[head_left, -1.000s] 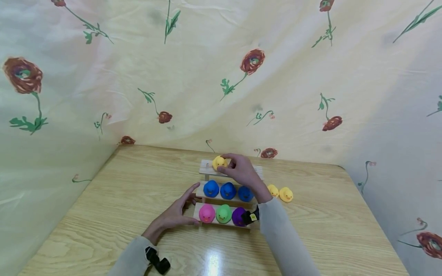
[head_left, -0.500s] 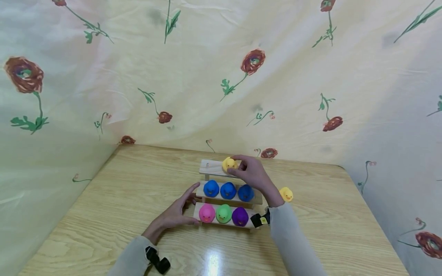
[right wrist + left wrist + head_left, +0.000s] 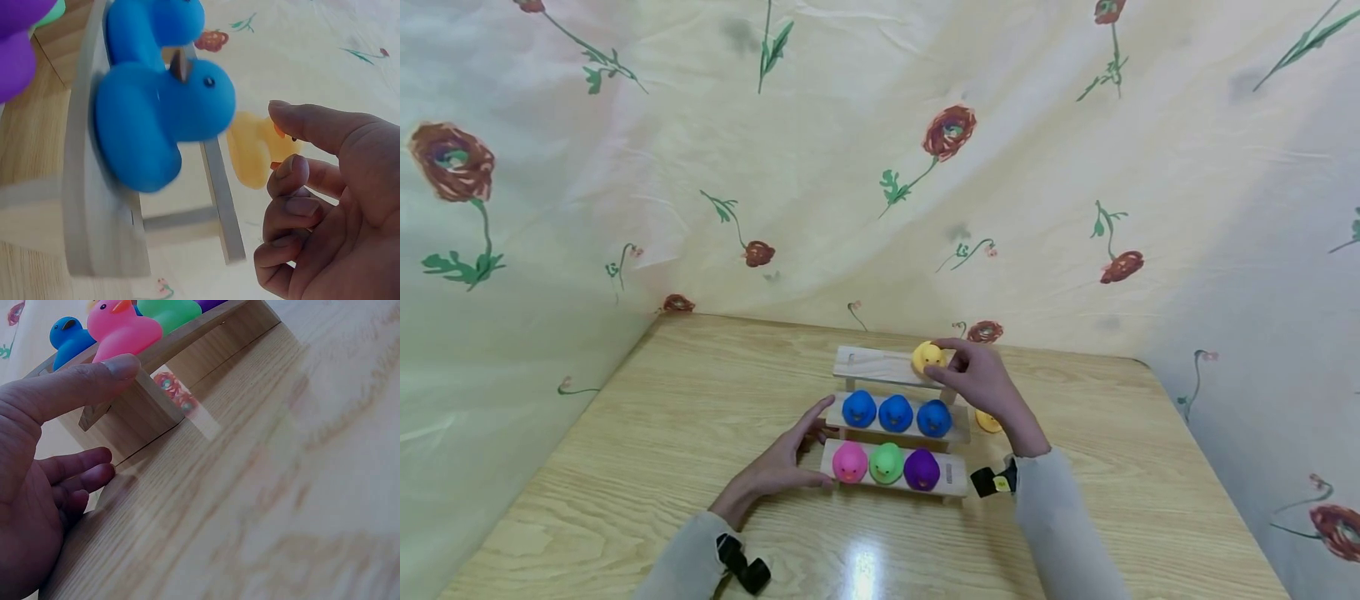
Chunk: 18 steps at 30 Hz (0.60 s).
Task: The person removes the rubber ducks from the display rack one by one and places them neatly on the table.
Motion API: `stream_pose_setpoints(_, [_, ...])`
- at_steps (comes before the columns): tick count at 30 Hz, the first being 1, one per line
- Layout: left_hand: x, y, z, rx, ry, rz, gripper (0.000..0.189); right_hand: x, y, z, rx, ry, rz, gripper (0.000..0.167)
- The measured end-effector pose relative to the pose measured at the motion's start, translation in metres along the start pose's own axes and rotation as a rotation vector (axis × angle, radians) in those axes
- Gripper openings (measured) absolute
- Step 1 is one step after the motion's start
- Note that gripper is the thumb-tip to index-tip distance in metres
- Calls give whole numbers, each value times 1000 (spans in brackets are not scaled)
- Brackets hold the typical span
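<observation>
A three-step wooden rack [image 3: 957,477] stands on the table. My right hand [image 3: 985,379] pinches a yellow rubber duck [image 3: 927,357] between thumb and fingers, at the right part of the top step [image 3: 874,363]. In the right wrist view the duck [image 3: 253,150] faces the palm. Three blue ducks [image 3: 896,413] line the middle step. Pink [image 3: 849,463], green [image 3: 886,464] and purple [image 3: 922,471] ducks sit along the bottom one. My left hand [image 3: 778,462] is at the rack's left end. Its thumb [image 3: 87,387] touches the bottom step's end, other fingers loosely bent beside the rack.
Another yellow duck [image 3: 988,421] is on the table right of the rack, partly hidden by my right wrist. Wood-grain tabletop [image 3: 662,433] surrounds the rack. A flower-patterned cloth [image 3: 820,167] hangs behind the table and along its sides.
My right hand has moved the yellow duck rightward along the top step. My right forearm shifted right too, uncovering the purple duck and changing which table ducks show. The left hand stayed put.
</observation>
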<state>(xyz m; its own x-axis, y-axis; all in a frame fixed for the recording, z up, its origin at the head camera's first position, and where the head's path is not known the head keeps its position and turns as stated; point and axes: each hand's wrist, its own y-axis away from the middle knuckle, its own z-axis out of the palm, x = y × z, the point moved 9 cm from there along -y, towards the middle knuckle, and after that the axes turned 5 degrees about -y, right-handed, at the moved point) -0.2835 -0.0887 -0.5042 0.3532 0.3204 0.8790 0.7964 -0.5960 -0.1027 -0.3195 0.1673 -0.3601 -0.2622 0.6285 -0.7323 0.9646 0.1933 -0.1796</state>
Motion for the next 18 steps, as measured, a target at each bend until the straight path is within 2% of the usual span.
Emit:
stream_pose_setpoints(8, [0, 1, 1, 7, -15, 8, 110, 10, 13, -17, 23, 0, 8, 43])
stream_pose_setpoints(18, [-2, 4, 4, 16, -24, 12, 111, 32, 31, -34, 60, 16, 32, 46])
